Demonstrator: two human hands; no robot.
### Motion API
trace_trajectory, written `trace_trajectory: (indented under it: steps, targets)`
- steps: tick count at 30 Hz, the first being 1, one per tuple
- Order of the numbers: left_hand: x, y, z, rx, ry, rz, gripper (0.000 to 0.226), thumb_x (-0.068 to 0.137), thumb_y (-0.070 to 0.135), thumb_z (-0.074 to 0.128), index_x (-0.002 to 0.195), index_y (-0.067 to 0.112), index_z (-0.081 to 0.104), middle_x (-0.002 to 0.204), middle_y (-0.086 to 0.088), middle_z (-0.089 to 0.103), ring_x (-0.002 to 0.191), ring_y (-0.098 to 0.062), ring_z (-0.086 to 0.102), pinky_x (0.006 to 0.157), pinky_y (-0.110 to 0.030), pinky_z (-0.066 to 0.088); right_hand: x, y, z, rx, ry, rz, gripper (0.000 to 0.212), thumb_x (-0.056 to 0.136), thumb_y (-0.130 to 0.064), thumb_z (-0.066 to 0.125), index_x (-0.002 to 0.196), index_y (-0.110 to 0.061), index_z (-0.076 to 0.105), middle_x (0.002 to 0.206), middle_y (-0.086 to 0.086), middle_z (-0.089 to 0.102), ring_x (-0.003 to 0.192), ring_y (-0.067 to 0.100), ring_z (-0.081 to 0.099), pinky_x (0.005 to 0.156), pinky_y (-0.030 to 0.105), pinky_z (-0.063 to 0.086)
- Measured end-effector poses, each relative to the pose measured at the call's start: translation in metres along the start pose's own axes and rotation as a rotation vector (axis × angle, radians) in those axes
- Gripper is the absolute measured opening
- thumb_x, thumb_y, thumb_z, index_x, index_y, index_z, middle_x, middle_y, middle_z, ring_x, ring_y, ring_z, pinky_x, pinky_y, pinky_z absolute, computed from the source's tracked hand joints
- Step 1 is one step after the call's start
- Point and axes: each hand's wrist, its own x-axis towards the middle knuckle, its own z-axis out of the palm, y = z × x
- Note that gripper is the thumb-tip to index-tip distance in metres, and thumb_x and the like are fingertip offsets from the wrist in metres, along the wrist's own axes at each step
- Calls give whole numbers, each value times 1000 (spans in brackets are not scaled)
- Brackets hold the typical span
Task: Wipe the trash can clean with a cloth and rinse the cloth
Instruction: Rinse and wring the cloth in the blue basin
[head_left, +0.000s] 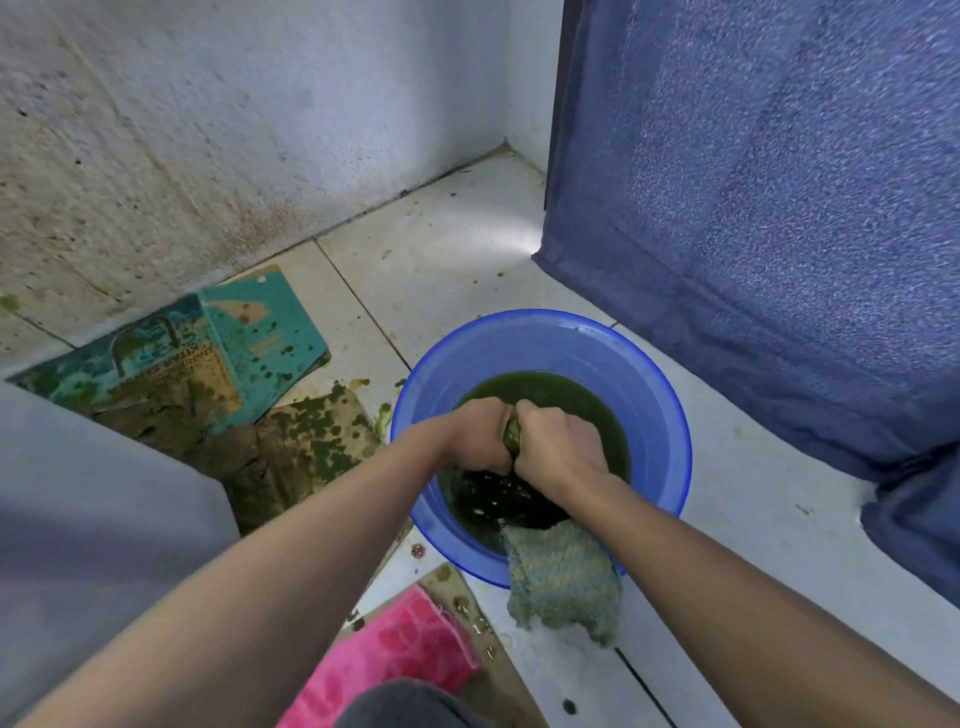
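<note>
My left hand (480, 434) and right hand (558, 447) are fists side by side, both gripping a wet green cloth (512, 434) above dark green water (571, 395) in a blue basin (671, 415). A knitted rag (563, 577) hangs over its near rim.

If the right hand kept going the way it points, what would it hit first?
Most likely the left hand, right against the right hand, with only the cloth they both grip between them. Depth is hard to judge.
</note>
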Motion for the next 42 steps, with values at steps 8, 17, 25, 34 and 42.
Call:
trace_trajectory:
  steps: [8, 17, 25, 34, 42]
  targets:
    - [-37, -9, 14, 369, 874, 392, 61, 78, 12, 55, 138, 16, 46, 145, -5, 45, 122, -27, 43, 91, -39, 33, -5, 1, -37, 1145, -327, 406, 13, 79, 0, 69, 92, -2, 69, 80, 17, 71, 70, 28, 71, 72, 44, 62]
    - [-32, 4, -24, 647, 1066, 864, 40, 95, 7, 51, 134, 4, 57, 118, -13, 68, 81, -30, 59, 65, -37, 50, -20, -2, -63, 1263, -897, 196, 44, 92, -16, 64, 49, -21, 53, 43, -6, 37, 29, 2, 22, 35, 14, 13]
    - [-35, 0, -32, 858, 606, 787, 48, 84, 21, 58, 130, 20, 44, 69, -6, 50, 45, -21, 45, 38, -24, 24, -15, -3, -62, 869, -867, 333, 31, 87, -20, 67, 63, -19, 47, 46, -5, 38, 31, 5, 23, 36, 17, 15]
    - [-33, 33, -23, 707, 335, 171, 14, 91, 11, 51, 102, 19, 46, 66, 4, 32, 69, -25, 43, 55, -34, 30, -4, -13, -42, 339, -171, 286, 12, 80, -24, 64, 85, -15, 59, 80, 2, 64, 69, 19, 60, 56, 28, 44]
    - [-36, 37, 0, 310, 440, 115, 18, 80, 17, 59, 89, 25, 46, 69, 9, 43, 74, -23, 50, 58, -32, 34, -18, 2, -38, 74, 44, 43, 8, 81, -24, 59, 89, -21, 58, 81, -1, 60, 82, 25, 63, 67, 33, 49]
